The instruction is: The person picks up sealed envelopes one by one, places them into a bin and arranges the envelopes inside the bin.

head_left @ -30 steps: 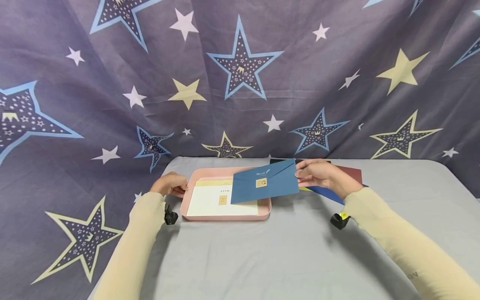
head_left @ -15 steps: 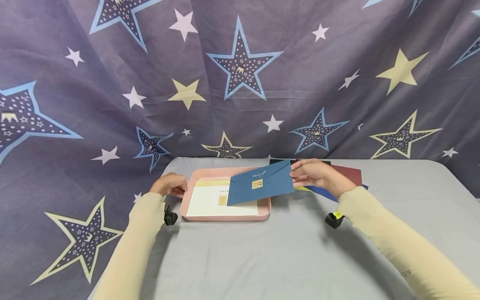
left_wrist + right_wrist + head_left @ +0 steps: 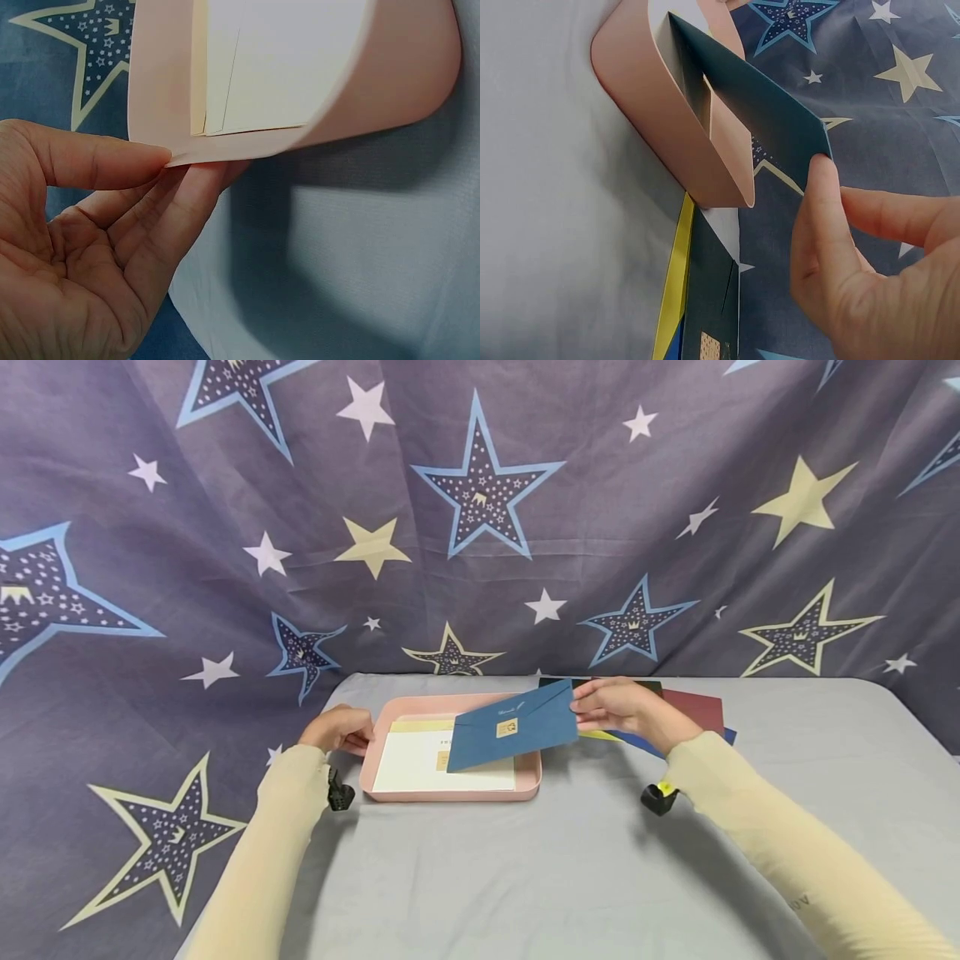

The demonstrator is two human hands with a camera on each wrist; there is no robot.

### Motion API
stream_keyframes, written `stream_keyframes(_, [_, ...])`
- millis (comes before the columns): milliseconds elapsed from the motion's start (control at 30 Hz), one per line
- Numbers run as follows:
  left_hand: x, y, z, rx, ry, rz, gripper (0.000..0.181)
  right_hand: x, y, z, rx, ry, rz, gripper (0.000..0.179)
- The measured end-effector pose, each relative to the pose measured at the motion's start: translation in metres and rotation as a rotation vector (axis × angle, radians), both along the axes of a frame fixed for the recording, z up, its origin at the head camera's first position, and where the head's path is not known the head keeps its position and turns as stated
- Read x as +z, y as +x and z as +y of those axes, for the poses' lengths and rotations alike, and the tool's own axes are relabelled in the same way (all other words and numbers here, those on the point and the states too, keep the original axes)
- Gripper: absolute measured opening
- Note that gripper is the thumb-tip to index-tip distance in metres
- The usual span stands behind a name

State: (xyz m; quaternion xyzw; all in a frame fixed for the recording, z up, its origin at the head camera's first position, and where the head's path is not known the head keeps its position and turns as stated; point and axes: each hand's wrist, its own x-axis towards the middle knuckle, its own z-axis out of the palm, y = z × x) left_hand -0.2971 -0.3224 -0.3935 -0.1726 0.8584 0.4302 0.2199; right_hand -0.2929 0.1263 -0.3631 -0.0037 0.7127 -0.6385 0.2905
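Observation:
My right hand (image 3: 626, 708) pinches the right end of a dark blue envelope (image 3: 540, 718) with a small kraft-coloured sticker. The envelope slopes down to the left, its left part over a shallow pink tray (image 3: 528, 783). In the right wrist view, thumb and fingers (image 3: 825, 195) grip its edge above the tray's wall. Inside the tray lie a white envelope (image 3: 405, 764) and a yellowish one (image 3: 420, 725) behind it, partly covered. My left hand (image 3: 341, 729) pinches the tray's left rim, the thumb (image 3: 112, 161) on top and the fingers beneath in the left wrist view.
Right of the tray, partly behind my right hand, lies a pile of envelopes: dark red (image 3: 697, 708), black (image 3: 562, 682), yellow (image 3: 603, 736) and blue (image 3: 637, 742). A grey cloth (image 3: 525, 877) covers the table. A star-patterned curtain (image 3: 600, 527) hangs behind.
My right hand has carried the dark blue envelope a little to the left, further over the tray. The left hand and the tray have stayed in place.

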Motion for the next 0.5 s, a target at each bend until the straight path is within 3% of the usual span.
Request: stream_keyframes(500, [-0.0006,-0.0014,-0.0001,0.004,-0.020,0.002,0.010,-0.0010,0.0010,-0.0098,0.008,-0.013,-0.011,0.023])
